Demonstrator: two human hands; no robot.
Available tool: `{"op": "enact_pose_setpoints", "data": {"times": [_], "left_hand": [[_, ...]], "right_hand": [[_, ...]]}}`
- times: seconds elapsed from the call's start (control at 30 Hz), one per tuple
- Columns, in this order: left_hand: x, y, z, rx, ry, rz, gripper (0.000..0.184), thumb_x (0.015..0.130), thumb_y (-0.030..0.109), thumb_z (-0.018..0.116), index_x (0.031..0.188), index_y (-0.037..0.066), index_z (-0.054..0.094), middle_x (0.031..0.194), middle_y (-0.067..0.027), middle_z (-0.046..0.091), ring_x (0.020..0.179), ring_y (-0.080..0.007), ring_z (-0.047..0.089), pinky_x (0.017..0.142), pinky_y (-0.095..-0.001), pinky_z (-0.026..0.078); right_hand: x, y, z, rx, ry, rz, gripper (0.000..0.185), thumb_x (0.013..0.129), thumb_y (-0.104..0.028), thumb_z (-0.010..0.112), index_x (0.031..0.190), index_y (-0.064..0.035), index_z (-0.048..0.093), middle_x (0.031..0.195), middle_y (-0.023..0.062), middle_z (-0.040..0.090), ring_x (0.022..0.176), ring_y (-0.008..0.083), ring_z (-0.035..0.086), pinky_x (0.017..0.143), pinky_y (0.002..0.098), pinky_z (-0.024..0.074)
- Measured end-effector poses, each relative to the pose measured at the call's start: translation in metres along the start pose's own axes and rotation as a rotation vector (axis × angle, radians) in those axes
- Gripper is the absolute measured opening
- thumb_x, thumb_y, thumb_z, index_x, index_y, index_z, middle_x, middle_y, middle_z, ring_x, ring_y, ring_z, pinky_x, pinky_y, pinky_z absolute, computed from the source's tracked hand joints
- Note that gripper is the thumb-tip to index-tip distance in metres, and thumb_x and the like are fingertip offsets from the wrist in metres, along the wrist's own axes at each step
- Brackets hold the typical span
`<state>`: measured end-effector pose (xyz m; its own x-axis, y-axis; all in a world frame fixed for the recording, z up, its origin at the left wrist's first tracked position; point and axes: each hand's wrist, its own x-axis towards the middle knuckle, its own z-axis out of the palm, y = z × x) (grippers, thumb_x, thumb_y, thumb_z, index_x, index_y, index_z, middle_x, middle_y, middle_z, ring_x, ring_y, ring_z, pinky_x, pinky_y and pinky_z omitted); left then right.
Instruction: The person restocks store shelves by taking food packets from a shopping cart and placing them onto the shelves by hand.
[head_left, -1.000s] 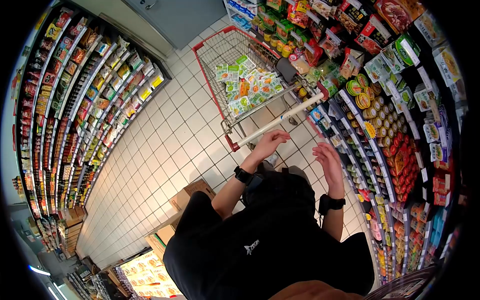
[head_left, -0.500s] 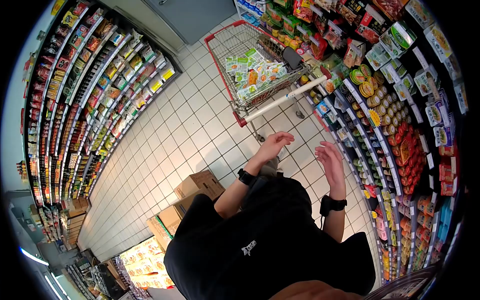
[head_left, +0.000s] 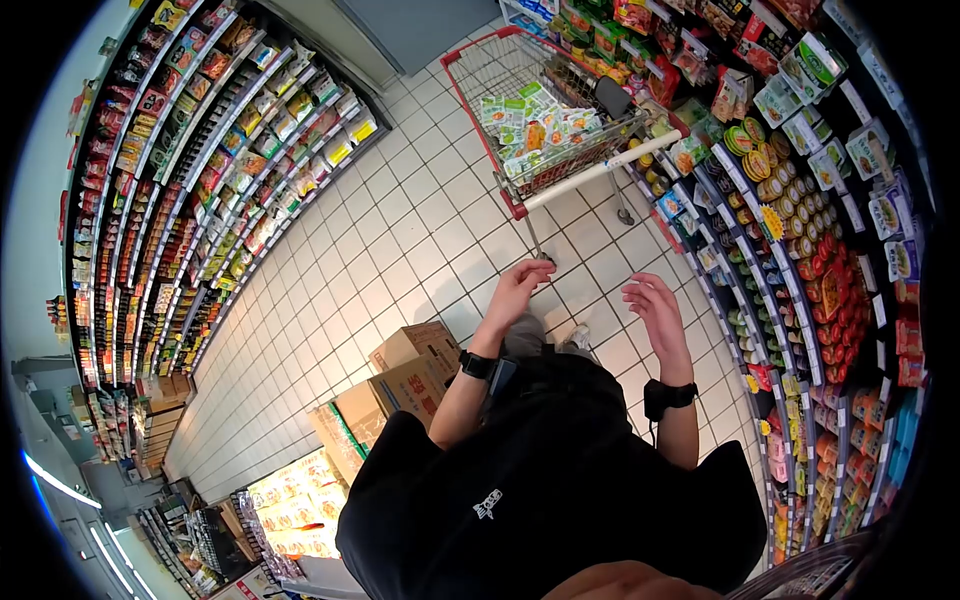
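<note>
My left hand [head_left: 517,288] hovers over the tiled floor in front of my body, fingers loosely bent and holding nothing. To its right, my right hand [head_left: 656,310] is raised with fingers apart, also holding nothing. A black band circles each wrist. Ahead of both hands stands a shopping cart [head_left: 506,190] with a red-edged wire basket and a pale push bar [head_left: 595,175]. Neither hand touches it. Inside the basket lie several green-and-white packets [head_left: 535,128], some with orange prints.
Shelves of packaged food [head_left: 215,150] curve along the left. On the right, close to my arm, another shelf [head_left: 740,290] holds jars, tins and hanging packets. Cardboard boxes [head_left: 415,380] stand on the floor to my left, near a lit stack of cartons [head_left: 295,505]. A grey door [head_left: 420,30] is at the back.
The whole view has shifted, with the cart and shelves now farther right in the picture. The gap between my hands and the push bar looks wider. Both hands stay empty.
</note>
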<state>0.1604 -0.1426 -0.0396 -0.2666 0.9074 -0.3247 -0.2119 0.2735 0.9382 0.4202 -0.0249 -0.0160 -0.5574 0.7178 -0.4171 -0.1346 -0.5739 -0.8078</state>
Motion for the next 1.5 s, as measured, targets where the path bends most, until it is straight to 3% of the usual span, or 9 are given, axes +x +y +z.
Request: {"op": "enact_pose_setpoints", "data": {"times": [0.23,0.7,0.87,1.23,1.5], "left_hand": [[0.003,0.019,-0.060,0.021,0.055,0.018,0.031,0.097,0.017,0.047,0.120,0.003,0.062,0.115,-0.0056,0.068,0.105,-0.0148,0.061,0.092,-0.0297,0.043],[0.012,0.026,-0.273,-0.146,0.184,-0.037,0.030,0.097,0.018,0.050,0.119,0.002,0.062,0.114,-0.0085,0.069,0.103,-0.0159,0.062,0.092,-0.0293,0.044],[0.011,0.019,-0.341,-0.179,0.304,-0.091,0.030,0.098,0.023,0.052,0.118,0.005,0.063,0.116,-0.0086,0.068,0.108,-0.0166,0.062,0.095,-0.0293,0.042],[0.059,0.033,-0.398,-0.204,0.366,-0.165,0.032,0.099,0.023,0.047,0.119,0.004,0.063,0.115,-0.0092,0.069,0.108,-0.0176,0.062,0.096,-0.0310,0.044],[0.160,0.087,-0.414,-0.085,0.289,-0.177,0.032,0.098,0.024,0.049,0.119,0.005,0.063,0.114,-0.0074,0.069,0.106,-0.0163,0.062,0.093,-0.0288,0.044]], "right_hand": [[0.038,0.012,0.063,-0.008,-0.075,0.066,0.024,0.097,-0.016,0.050,0.116,-0.0039,0.058,0.102,0.0095,0.067,0.091,0.0146,0.062,0.080,0.0259,0.0466],[0.175,0.062,0.269,-0.199,-0.161,0.198,0.021,0.099,-0.019,0.050,0.113,-0.0063,0.060,0.102,0.0069,0.068,0.093,0.0129,0.064,0.081,0.0258,0.0477],[0.219,0.066,0.311,-0.227,-0.224,0.222,0.021,0.098,-0.018,0.051,0.113,-0.0060,0.061,0.103,0.0066,0.069,0.092,0.0127,0.064,0.081,0.0254,0.0482],[0.313,0.016,0.269,-0.111,0.067,0.035,0.028,0.099,-0.020,0.050,0.118,-0.0028,0.059,0.104,0.0080,0.069,0.092,0.0136,0.065,0.081,0.0270,0.0496],[0.389,-0.004,0.255,0.122,0.126,0.074,0.030,0.099,-0.020,0.049,0.121,-0.0017,0.055,0.113,0.0111,0.065,0.097,0.0166,0.062,0.084,0.0282,0.0488]]}}
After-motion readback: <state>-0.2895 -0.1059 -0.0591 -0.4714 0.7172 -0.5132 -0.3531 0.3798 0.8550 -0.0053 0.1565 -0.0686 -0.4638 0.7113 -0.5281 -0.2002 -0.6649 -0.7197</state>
